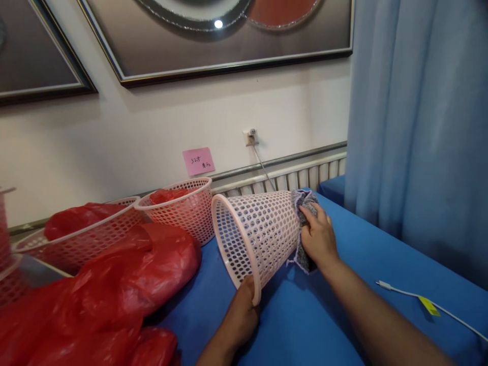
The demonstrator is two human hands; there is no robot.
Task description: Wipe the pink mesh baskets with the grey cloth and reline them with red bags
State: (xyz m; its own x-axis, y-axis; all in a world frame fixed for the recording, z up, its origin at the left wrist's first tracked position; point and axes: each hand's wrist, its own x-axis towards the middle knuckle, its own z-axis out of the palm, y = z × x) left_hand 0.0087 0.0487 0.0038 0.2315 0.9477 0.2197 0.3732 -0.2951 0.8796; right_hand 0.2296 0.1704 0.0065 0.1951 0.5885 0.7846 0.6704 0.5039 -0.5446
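A pink perforated wastebasket is tipped on its side above the blue table, its mouth facing left. My left hand is closed on the lower edge of its rim, with some fingers hidden inside. At the basket's base, my right hand presses a grey cloth against the bottom. The cloth is bunched under the fingers and one end hangs down.
Red plastic bags are heaped at the left. Behind them stand more pink baskets with red plastic inside. A white cable with a yellow tag lies at the right. A blue curtain hangs there, and a radiator lines the wall.
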